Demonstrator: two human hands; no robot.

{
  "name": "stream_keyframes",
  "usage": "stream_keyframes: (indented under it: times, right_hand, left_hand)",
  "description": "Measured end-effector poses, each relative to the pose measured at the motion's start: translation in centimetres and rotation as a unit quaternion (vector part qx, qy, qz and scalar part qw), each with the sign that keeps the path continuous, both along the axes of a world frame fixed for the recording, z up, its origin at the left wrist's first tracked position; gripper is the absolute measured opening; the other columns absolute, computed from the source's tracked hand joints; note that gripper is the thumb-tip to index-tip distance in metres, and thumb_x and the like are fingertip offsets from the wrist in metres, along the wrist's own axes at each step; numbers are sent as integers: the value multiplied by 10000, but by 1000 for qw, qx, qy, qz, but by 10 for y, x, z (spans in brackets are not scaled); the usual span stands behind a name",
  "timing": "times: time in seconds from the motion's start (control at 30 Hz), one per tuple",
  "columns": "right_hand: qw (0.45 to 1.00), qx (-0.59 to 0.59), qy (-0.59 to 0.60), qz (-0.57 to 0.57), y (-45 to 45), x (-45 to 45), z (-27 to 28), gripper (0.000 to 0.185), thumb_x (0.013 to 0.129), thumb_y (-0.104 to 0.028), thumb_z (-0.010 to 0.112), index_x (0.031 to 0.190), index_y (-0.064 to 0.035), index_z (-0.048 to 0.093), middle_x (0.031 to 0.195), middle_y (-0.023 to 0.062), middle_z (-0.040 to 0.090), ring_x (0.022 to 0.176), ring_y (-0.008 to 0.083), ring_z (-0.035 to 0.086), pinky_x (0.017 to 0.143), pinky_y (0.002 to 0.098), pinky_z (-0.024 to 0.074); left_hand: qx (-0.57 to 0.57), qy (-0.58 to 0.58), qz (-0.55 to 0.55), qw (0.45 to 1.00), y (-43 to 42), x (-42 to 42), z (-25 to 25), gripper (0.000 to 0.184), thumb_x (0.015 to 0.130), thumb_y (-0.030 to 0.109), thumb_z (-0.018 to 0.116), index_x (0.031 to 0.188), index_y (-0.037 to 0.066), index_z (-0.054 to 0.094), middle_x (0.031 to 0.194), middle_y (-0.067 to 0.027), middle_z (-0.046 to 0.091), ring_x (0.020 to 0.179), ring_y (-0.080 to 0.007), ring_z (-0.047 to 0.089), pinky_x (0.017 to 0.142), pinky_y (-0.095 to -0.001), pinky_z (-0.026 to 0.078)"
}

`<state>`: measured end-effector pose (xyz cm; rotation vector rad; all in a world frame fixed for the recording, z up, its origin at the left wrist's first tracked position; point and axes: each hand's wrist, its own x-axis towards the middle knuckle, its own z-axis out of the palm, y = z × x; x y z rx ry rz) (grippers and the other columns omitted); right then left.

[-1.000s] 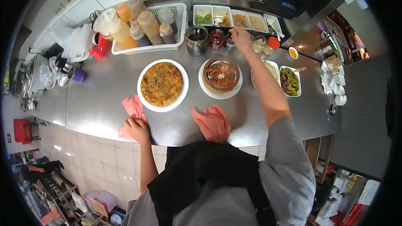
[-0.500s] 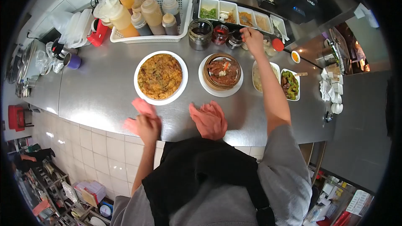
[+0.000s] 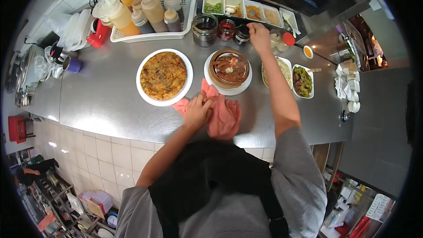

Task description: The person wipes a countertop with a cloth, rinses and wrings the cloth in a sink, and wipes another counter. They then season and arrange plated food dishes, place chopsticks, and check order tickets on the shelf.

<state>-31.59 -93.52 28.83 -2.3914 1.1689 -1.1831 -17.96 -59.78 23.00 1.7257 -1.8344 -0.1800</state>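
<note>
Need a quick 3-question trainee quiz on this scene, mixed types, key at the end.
1. Multiple choice: what is the left hand touching?
A) a squeeze bottle
B) a pink cloth
C) the scissors

2. True or false: the bamboo steamer sits on a white plate.

3. Short answer: which hand is nearer the red-lidded jar?

Key:
1. B
2. True
3. The right hand
</note>
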Motion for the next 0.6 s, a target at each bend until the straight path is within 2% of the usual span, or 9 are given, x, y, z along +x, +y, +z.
stream_keyframes:
  times: [0.1,0.2,0.23,0.33,0.37,0.47,0.57,0.6]
  right_hand:
    - [996,65,55,22,-1,-3,-14,204,857,-146,518,867,-14,673,816,185,650,765,336,627,732,406,491]
    - [993,110,-30,-9,12,0,14,203,856,-141,510,863,-17,671,838,191,651,800,342,627,746,417,490]
    - [993,104,-57,-17,8,1,11,207,860,-138,498,874,-22,669,870,192,651,816,346,626,757,422,489]
    - [998,64,16,19,9,4,4,217,864,-141,488,874,-18,666,876,189,651,810,347,627,750,420,489]
    - [995,90,33,33,7,3,-6,205,865,-139,501,863,-17,664,861,186,647,805,351,624,736,422,493]
    - [999,30,23,-7,9,1,-2,187,864,-133,518,857,-14,661,837,186,639,824,360,613,734,432,490]
    - [1000,-15,-1,-9,13,0,15,173,864,-125,528,857,-16,662,827,186,633,821,368,607,727,439,488]
    - [1000,-16,10,-10,13,0,14,175,865,-129,528,857,-15,661,824,186,633,817,368,607,727,440,486]
  left_hand:
    - [-5,2,8,1000,-5,-2,-2,365,715,122,602,1074,186,610,844,-66,477,772,-262,515,670,-386,439]
    - [-9,6,13,1000,-4,-2,-4,355,706,121,604,1054,188,618,834,-63,469,765,-257,509,663,-383,438]
    - [-6,5,14,1000,-4,-2,-4,354,705,119,603,1052,190,618,832,-62,467,765,-255,509,662,-382,438]
    - [-4,0,14,1000,-5,-2,-5,353,704,115,603,1048,194,618,827,-57,463,762,-252,506,660,-378,438]
    - [-5,-2,14,1000,-5,-1,-6,353,704,113,603,1047,194,618,826,-56,462,760,-251,505,661,-377,438]
    - [1,5,17,1000,-6,-2,-5,346,707,106,600,1042,191,620,814,-52,450,759,-245,504,661,-367,440]
    - [25,13,21,999,-5,-2,-6,343,705,135,612,1044,185,621,888,-62,497,791,-263,503,692,-422,424]
    - [24,-7,25,999,-5,-5,-1,342,705,162,623,1047,184,620,952,-74,506,854,-275,505,738,-448,418]
